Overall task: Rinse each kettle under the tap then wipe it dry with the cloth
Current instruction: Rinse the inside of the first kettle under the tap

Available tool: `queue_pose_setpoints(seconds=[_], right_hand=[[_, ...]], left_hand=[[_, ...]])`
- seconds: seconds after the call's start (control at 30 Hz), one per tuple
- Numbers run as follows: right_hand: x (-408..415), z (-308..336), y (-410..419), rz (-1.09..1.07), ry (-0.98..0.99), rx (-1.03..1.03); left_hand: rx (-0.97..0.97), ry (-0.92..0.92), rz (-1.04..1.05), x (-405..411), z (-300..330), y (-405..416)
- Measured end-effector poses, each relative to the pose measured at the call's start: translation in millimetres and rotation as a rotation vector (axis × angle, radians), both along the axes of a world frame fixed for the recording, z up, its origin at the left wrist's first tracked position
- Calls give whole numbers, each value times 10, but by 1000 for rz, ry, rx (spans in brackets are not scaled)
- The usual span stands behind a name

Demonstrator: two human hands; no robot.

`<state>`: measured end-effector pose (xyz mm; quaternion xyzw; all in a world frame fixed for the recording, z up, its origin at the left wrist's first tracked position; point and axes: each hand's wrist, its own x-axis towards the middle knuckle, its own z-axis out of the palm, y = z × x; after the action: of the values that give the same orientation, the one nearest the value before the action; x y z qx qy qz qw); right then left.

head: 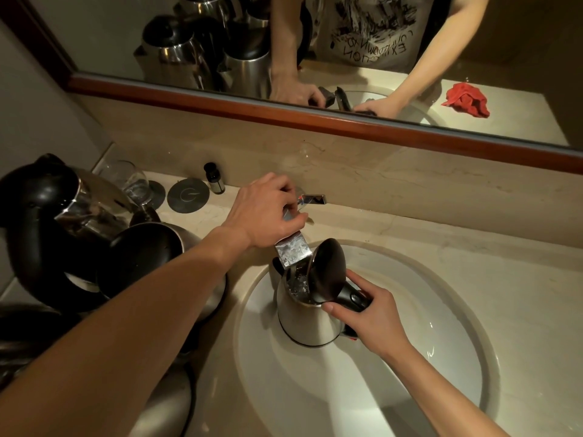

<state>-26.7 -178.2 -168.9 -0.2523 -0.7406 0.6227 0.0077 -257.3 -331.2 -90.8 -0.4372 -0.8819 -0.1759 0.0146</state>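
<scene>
Left forearm (pixel 126 310): crosses from 7 o'clock toward centre, nearest the lens.
Left hand (pixel 265 212): fingers curled round the chrome tap lever (pixel 310 199), at 12 o'clock of the basin.
Chrome flat tap spout (pixel 291 252): juts over the kettle's mouth.
Steel kettle with black handle (pixel 307 320): upright in the white oval sink (pixel 441 357), black lid (pixel 326 269) tipped open, water showing inside.
Right hand (pixel 369 313): clamped on the kettle's handle, at 3 o'clock of its body.
Other steel kettles (pixel 79 212): clustered at 9 o'clock on the marble counter (pixel 520 234).
Red crumpled cloth (pixel 467 99): seen in the mirror, at 1 o'clock.
Round dark coaster (pixel 188 195): by the wall, beside a small dark bottle (pixel 214 178).
</scene>
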Motion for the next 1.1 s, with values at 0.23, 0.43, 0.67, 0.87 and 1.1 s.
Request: queue_pose_setpoints(seconds=[0.23,0.43,0.67,0.87,1.1], right_hand=[[-5,2,12,16,-13,27],[-2,-30,22,9,-24,32],[6,-42,33,2,-12,63],[12,-55,32,-7,-13,37],[48,-56,29,-3,-52,40]], left_hand=[[-1,-5,-2,-2,3,-6],[-10,-4,-9,-11,0,-3],[0,-12,-1,-4,6,-2],[-8,-21,7,-3,15,1],[8,-25,5,-9,3,-3]])
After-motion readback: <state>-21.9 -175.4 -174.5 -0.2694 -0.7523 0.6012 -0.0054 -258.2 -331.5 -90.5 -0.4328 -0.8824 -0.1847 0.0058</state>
